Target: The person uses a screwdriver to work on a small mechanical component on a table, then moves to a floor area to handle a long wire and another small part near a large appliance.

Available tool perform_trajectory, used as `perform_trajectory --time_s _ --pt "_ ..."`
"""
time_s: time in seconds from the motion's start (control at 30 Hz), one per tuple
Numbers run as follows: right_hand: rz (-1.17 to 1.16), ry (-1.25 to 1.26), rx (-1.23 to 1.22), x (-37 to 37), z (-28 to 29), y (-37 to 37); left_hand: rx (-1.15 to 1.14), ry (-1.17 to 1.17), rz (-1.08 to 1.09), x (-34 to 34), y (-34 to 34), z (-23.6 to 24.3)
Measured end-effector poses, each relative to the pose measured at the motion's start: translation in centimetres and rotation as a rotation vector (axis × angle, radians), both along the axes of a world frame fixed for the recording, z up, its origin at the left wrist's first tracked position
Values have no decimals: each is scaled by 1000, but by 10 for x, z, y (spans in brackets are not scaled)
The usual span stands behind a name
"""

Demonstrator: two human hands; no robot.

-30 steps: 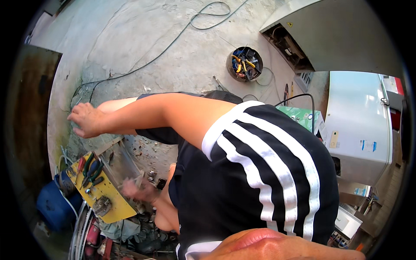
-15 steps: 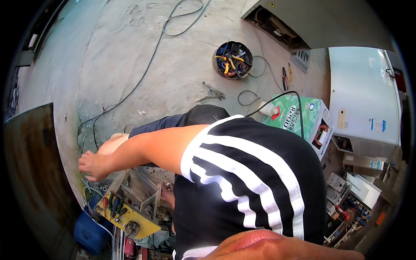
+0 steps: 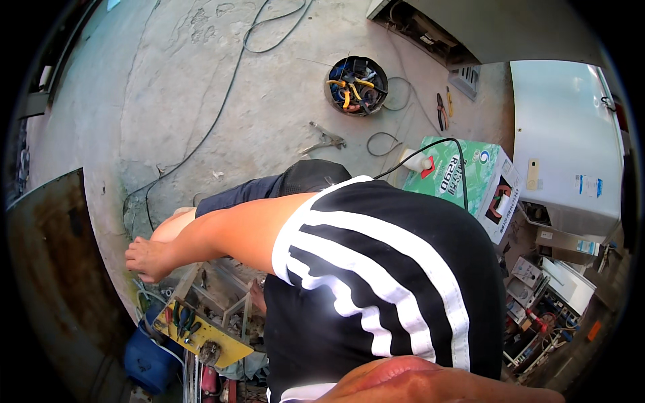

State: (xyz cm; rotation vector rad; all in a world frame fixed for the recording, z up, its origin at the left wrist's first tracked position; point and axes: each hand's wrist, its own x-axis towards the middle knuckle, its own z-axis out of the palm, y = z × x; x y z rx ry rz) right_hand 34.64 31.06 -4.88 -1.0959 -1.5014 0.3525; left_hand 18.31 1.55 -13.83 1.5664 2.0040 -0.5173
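My right hand (image 3: 146, 260) is at the left beside my bare leg (image 3: 169, 225), fingers curled; what is inside them is hidden. My left hand (image 3: 256, 294) is mostly hidden behind my dark clothing, near a clear-sided bin (image 3: 235, 316). Below my right hand, a yellow board (image 3: 232, 346) carries pliers (image 3: 180, 319) and a dull metal lump (image 3: 209, 351). A blue plastic container (image 3: 148, 363) stands beside it at the lower left. My striped sleeve (image 3: 396, 269) fills much of the lower middle.
A round bucket of tools (image 3: 356, 86), locking pliers (image 3: 326, 140) and looped hoses (image 3: 222, 107) lie on the concrete floor. A green box (image 3: 447, 178), a white appliance (image 3: 557, 154) and a grey cabinet (image 3: 510, 27) are at right, rusty metal (image 3: 50, 262) at left.
My view has swung, bringing the green box into fuller sight. My right hand sits lower in view with fingers more curled. My left hand has slipped mostly out of sight behind my clothing.
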Motion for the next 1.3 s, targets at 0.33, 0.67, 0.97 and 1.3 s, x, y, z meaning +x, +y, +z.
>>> perform_trajectory --time_s 0.33,0.67,0.97,1.3 --pt "53 -48 65 2 0 -12 -49 46 -25 -3 2 10" --pt "36 14 50 5 3 -4 -68 52 3 0 -1 6" --pt "57 8 -29 2 6 1 -85 48 20 -2 -6 2" --pt "2 -5 -67 8 4 7 -85 34 26 -4 -10 -3"
